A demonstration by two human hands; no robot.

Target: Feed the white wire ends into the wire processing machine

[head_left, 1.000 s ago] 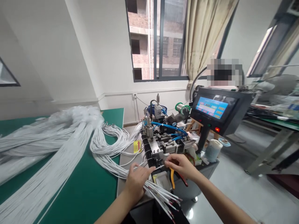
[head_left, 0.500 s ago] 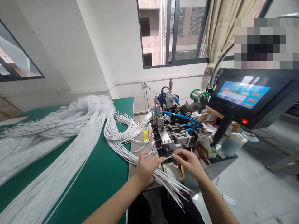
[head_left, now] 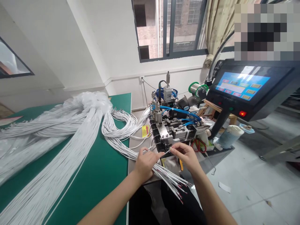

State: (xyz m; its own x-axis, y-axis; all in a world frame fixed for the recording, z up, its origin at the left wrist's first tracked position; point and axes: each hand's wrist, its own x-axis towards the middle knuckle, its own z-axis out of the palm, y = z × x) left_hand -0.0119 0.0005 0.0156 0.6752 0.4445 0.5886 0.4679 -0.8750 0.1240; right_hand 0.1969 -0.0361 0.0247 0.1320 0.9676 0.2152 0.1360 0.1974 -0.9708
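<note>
A single white cable [head_left: 166, 152] runs between my two hands in front of the machine. My left hand [head_left: 146, 164] is closed around it, thumb stretched along the cable toward the right. With thumb and forefinger, my right hand [head_left: 185, 155] pinches the same cable's end; the tip is hidden by the fingers. Under my left hand passes a bundle of white cables [head_left: 170, 178], whose stripped ends with reddish wires fan out to the lower right. Just beyond my hands stands the black and metal bench machine [head_left: 165, 134] with blue air hoses.
Left, a green table [head_left: 100, 178] carries long bundles of white cables [head_left: 67, 150] and clear plastic. A touchscreen [head_left: 243, 86] stands at right, near a green-rimmed wire spool [head_left: 198, 89]. Red-handled scissors [head_left: 199, 146] lie beside the machine. A pixelated patch covers the upper right.
The whole view has shifted slightly, so everything sits a little higher and further left. Both hands keep their hold on the cable in nearly the same pose.
</note>
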